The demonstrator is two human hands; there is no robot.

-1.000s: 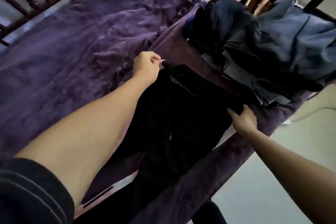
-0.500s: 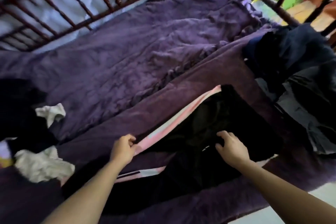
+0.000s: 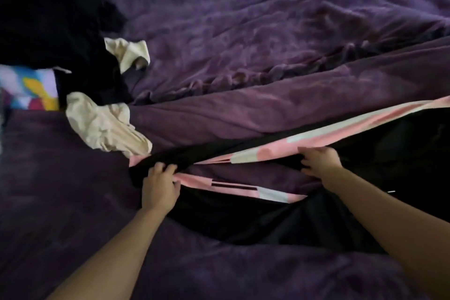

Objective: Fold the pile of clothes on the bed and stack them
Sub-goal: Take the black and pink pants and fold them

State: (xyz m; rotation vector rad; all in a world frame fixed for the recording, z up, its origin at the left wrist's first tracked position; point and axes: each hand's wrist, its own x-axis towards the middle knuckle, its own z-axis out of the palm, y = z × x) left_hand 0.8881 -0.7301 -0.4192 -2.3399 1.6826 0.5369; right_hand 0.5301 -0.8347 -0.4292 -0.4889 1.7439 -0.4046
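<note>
Left hand (image 3: 159,184): shifted leftward along the black trousers (image 3: 267,221), now gripping their narrow left end, near the cream cloth (image 3: 104,124).
Right hand (image 3: 319,162): off the middle, now pinching the pink-striped edge.

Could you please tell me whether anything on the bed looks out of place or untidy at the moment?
Nothing is damaged or spilled. The black garment with pink striping lies bunched and twisted, not flat, with the left hand and right hand gripping it. Two cream garments lie crumpled beside the dark pile at left.

No readable text or labels, though the view is blurred.
</note>
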